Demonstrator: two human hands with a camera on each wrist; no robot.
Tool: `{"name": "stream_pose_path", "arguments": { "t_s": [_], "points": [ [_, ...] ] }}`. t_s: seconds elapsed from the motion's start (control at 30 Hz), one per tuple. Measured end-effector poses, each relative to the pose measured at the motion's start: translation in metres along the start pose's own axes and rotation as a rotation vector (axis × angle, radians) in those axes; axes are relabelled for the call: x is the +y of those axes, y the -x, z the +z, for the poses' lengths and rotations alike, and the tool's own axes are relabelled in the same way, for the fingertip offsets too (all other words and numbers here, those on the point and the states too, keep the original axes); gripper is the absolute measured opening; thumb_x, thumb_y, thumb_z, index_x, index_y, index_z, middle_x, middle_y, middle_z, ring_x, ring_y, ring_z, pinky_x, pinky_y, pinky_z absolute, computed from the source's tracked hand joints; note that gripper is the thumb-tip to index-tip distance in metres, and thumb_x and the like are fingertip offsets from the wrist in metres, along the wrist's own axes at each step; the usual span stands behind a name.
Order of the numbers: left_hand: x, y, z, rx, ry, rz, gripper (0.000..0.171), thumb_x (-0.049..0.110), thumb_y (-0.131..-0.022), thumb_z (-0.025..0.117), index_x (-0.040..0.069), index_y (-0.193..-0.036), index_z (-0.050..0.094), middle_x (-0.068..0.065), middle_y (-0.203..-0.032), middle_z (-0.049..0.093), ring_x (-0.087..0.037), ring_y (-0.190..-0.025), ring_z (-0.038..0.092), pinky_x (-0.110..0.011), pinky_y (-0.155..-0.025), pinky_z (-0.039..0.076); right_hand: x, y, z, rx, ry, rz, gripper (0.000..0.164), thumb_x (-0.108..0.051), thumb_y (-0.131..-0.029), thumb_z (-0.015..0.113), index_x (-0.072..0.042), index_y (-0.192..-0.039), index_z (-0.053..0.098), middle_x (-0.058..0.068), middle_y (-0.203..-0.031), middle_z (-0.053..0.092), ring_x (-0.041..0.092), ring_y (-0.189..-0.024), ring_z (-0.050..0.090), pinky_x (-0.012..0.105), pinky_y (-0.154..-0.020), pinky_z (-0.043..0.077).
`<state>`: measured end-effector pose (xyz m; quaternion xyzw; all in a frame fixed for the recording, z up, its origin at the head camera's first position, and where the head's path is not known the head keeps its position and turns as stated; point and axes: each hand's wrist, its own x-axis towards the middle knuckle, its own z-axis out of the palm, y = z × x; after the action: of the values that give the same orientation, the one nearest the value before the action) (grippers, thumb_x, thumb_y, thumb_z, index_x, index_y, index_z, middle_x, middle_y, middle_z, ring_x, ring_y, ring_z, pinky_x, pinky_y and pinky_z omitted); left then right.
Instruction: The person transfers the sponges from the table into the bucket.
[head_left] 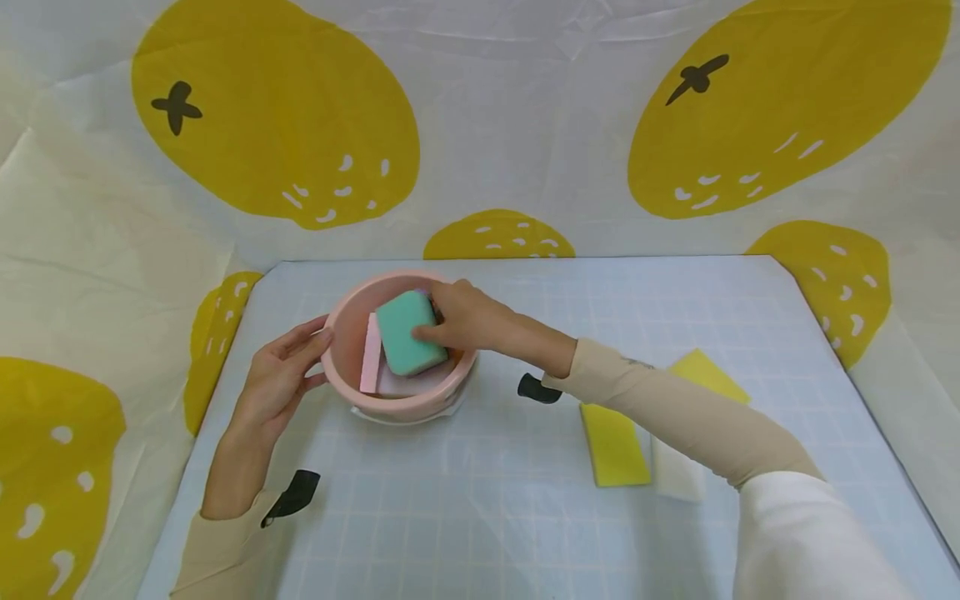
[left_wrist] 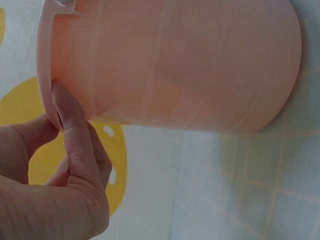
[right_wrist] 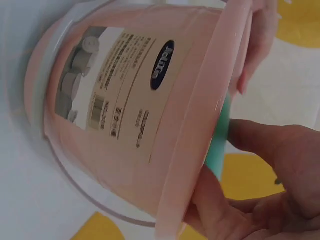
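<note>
A pink bucket [head_left: 348, 333] stands on the table, its printed label facing the right wrist view. My left hand [head_left: 273, 375] pinches its rim from the left, thumb and fingers on either side of the lip in the left wrist view [left_wrist: 75, 145]. My right hand [head_left: 472, 317] reaches over the right rim and grips a teal sponge [head_left: 408, 333] by its right side, at the mouth of the bucket. Beside that sponge, a pink block [head_left: 371, 354] leans inside the bucket. Other pieces under the sponge are mostly hidden.
Two yellow sponges [head_left: 617, 446] and a white one [head_left: 677, 471] lie on the table at the right, partly under my right forearm. The bucket's white handle [head_left: 412, 421] hangs down its front. A lemon-patterned cloth [head_left: 517, 125] rises behind the table.
</note>
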<state>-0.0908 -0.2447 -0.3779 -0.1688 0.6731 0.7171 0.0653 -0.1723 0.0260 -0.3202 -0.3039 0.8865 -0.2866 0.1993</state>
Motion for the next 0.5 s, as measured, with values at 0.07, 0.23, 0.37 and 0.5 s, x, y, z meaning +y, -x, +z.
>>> {"name": "stream_pose_path", "arguments": {
  "t_s": [0.07,0.23,0.37,0.5],
  "points": [
    [0.0009,0.0003,0.0005,0.003,-0.001,-0.003,0.071,0.04,-0.089,0.08,0.011,-0.149,0.054,0.007,-0.124,0.066,-0.009,-0.102,0.066,-0.024,-0.081,0.06,-0.0024,-0.0007,0.0006,-0.028,0.015,0.002,0.03,-0.029,-0.099,0.072,-0.003,-0.105,0.057,0.006,-0.083,0.056,0.018,-0.078,0.057,0.023,-0.067,0.046],
    [0.0018,0.0008,0.0007,0.003,-0.004,-0.002,0.071,0.039,-0.089,0.08,0.011,-0.149,0.054,0.007,-0.124,0.067,-0.008,-0.102,0.066,-0.024,-0.08,0.06,-0.0044,-0.0011,0.001,-0.058,0.04,0.009,0.027,-0.026,-0.1,0.07,-0.002,-0.103,0.057,0.006,-0.085,0.055,0.018,-0.077,0.055,0.024,-0.068,0.047],
    [0.0016,0.0012,0.0009,0.007,-0.013,-0.001,0.07,0.04,-0.089,0.08,0.011,-0.148,0.054,0.007,-0.125,0.066,-0.009,-0.103,0.066,-0.024,-0.08,0.06,-0.0046,-0.0006,0.0031,-0.051,0.099,-0.03,0.029,-0.024,-0.098,0.073,-0.002,-0.107,0.058,0.005,-0.086,0.053,0.018,-0.08,0.053,0.024,-0.07,0.046],
    [0.0009,0.0017,0.0012,0.014,-0.023,-0.008,0.071,0.041,-0.089,0.08,0.012,-0.149,0.054,0.007,-0.126,0.065,-0.009,-0.104,0.065,-0.024,-0.081,0.06,-0.0073,0.0004,0.0033,-0.031,0.136,-0.035,0.033,-0.03,-0.095,0.077,-0.002,-0.099,0.06,0.004,-0.082,0.052,0.019,-0.079,0.051,0.024,-0.065,0.043]
  ]
}}
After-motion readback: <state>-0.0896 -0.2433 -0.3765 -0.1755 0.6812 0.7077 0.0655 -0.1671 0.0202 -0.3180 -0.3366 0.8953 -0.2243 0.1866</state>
